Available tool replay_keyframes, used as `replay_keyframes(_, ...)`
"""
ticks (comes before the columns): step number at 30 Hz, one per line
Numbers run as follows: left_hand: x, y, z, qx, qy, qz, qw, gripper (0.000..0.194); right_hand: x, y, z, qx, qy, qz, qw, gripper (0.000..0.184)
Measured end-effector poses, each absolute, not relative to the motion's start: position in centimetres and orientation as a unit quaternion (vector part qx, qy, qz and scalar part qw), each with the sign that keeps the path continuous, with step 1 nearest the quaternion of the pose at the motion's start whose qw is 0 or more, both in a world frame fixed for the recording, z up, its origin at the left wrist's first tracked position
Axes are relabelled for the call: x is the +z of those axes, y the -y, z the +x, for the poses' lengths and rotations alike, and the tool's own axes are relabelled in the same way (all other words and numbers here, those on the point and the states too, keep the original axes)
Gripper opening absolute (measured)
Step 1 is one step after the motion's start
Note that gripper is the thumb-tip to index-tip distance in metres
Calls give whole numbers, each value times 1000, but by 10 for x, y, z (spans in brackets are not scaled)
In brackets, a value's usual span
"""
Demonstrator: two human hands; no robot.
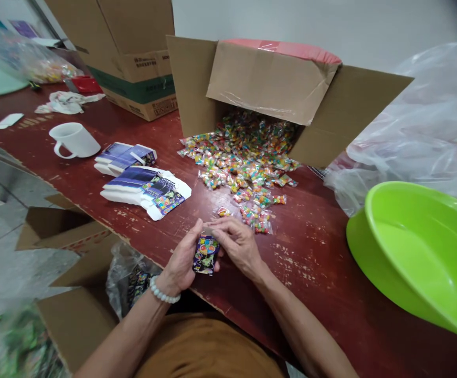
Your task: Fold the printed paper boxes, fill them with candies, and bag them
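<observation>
The left hand (pixel 181 263) and right hand (pixel 238 245) close on one printed packet (pixel 205 255) above the counter (pixel 310 262). A slack grip could drop it among the candy sachets (pixel 247 163) spilling from the one carton (pixel 267 84); those are too many to count. Nearby sit one mug (pixel 74 140), two card stacks (pixel 145 191), and one basin (pixel 421 252).

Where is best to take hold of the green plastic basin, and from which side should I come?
Grip the raised rim of the green plastic basin at its left curve, coming from the left, above the table. The basin sits tilted, so this thin lip stands clear of the table and fingers can wrap it.
</observation>
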State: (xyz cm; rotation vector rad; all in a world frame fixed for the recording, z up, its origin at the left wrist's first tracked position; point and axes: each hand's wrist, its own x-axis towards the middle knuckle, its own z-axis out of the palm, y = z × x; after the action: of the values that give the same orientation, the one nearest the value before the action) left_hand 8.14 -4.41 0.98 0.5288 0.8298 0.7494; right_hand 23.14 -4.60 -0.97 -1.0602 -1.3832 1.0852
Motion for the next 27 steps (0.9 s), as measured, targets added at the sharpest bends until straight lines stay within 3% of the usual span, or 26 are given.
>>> replay_keyframes(2,12,42,81,355,-375,233,824,51,-5,48,236,368,672,-424,483,16)
replay_keyframes(4,12,42,82,362,-373,235,821,54,-3,48,238,364,702,-411,454,17)
replay_keyframes(12,5,42,80,339,-402,286,801,74,-4,44,227,618,480,-426,454,22)
replay_keyframes(14,5,41,77,340,-406,283,800,70,-2,46,226,602,495,-420,464,22)
replay_keyframes(18,8,37,71,364,-393,252,806,41,-4,53,221,462,626,-410,475,17)
replay_keyframes(22,15,37,60,418,-413,215,780,34,-16,60,212,498,644,-391,430,44)
replay_keyframes(25,18,41,33,451,-455,268,719,43,-25,62,209,572,606,-380,402,63)
replay_keyframes(27,15,46,2,480,-500,320,646,50,-30,61,212,588,568,-410,405,65)
